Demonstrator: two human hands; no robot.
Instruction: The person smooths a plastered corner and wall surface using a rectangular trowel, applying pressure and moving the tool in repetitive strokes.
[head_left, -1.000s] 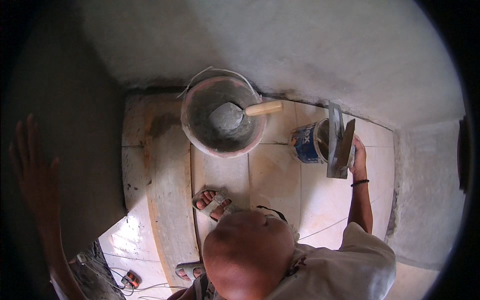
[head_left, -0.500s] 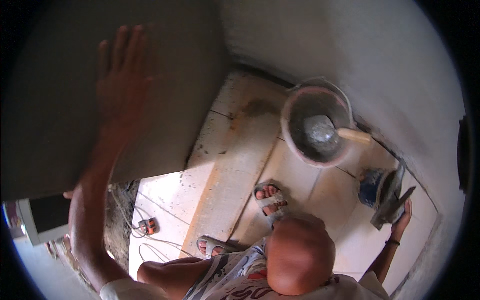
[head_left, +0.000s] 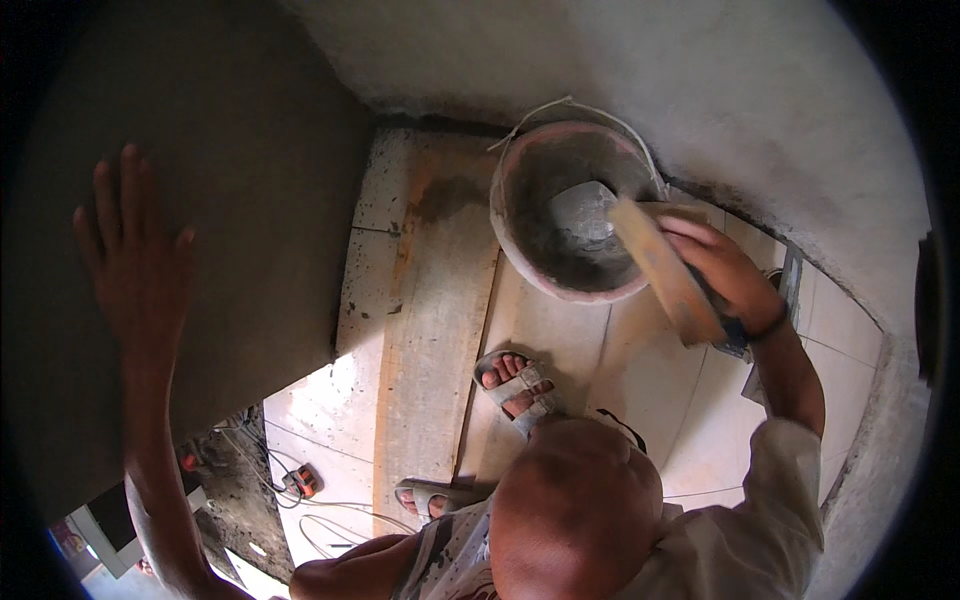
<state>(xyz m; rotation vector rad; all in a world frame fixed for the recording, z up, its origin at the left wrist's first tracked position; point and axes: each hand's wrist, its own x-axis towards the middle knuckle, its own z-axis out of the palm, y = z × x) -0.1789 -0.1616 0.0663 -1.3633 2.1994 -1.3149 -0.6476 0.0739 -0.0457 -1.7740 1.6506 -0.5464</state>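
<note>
My left hand (head_left: pixel 135 260) lies against the dark grey wall (head_left: pixel 250 210) at the left, with its fingers stretched and nothing in it. My right hand (head_left: pixel 715 265) is closed around a long, flat, mortar-smeared plastering float (head_left: pixel 668 275), which is tilted and slightly blurred. The float is over the right rim of a round bucket (head_left: pixel 570 293) and hides part of it. Inside the bucket, wet grey mortar (head_left: pixel 535 235) surrounds the blade of a trowel (head_left: pixel 582 208). The trowel's handle is mostly hidden behind the float and my fingers.
A dark blue container (head_left: pixel 735 335) is partly hidden under my right wrist. A plank (head_left: pixel 425 330) lies on the pale tiled floor. An orange-and-black tool (head_left: pixel 300 482) with cords sits at the lower left. My sandalled foot (head_left: pixel 515 385) is close below the bucket.
My right hand has swung up and left with the float, from beside the blue container to the bucket's rim. My left hand has shifted left and lower on the wall. The view has turned.
</note>
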